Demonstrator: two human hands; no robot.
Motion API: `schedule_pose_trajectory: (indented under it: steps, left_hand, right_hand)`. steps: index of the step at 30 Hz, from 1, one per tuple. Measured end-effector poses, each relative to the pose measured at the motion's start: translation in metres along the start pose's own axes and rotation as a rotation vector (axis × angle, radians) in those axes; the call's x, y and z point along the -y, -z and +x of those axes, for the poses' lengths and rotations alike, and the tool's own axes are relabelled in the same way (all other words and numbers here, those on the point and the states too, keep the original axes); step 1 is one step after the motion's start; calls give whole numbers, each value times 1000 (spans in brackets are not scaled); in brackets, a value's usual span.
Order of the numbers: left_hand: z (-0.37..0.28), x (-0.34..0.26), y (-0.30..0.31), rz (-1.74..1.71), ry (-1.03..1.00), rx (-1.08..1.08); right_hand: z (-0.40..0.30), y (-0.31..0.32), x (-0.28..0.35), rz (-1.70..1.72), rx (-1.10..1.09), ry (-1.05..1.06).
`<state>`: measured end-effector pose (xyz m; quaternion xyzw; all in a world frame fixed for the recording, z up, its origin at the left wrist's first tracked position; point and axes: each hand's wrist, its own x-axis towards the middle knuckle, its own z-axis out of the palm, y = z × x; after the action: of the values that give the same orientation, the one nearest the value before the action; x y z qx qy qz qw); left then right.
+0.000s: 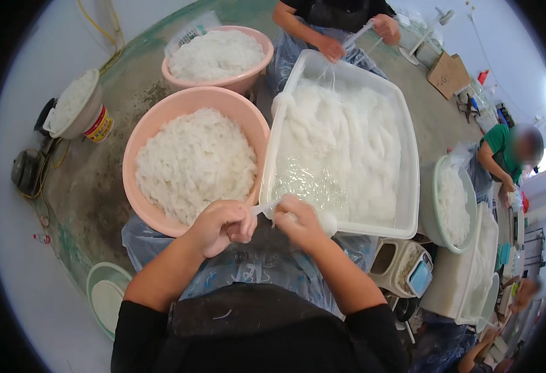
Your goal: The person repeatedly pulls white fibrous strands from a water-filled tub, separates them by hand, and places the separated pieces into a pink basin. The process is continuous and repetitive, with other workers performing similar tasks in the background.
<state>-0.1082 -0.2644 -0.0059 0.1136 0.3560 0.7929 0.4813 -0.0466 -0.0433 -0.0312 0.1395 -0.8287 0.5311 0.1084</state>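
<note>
My left hand (228, 224) grips one end of a short, whitish translucent strand (264, 207), its fingers curled. The other end is pinched in my right hand (297, 221), slightly blurred, so the strand stretches between both hands. They are above my lap, at the near rims of a pink basin and a white tray. The pink basin (138, 126) holds a heap of short white pieces (198, 163). In the white tray (408, 140), long white strands (319, 126) lie in shallow liquid. A white bundle (327, 223) hangs over the tray's near edge beside my right hand.
Across the tray, a co-worker's hands (356, 37) hold similar strands. A second pink basin (266, 60) adjoins the first. Green basin (433, 205) and kitchen scale (401, 268) stand to the right. Other people sit further right. Cables (44, 186) lie by the left wall.
</note>
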Motion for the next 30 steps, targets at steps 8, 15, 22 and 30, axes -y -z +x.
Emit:
schedule_pose_trajectory:
  steps: [8,15,22,30]
  left_hand:
    - [19,35,-1,247,-453,-468]
    - [9,31,-23,311,-324,-229]
    - [-2,-17,-13,1832,-737,35]
    - [-5,-6,-24,1186,-555,-88]
  right_hand:
    - [-12,-3,25,300,312,-193]
    - [-6,-25,22,-245,52,109]
    - [3,-4,32,-207,292,-58]
    - [-15,-6,17,880,124,-172]
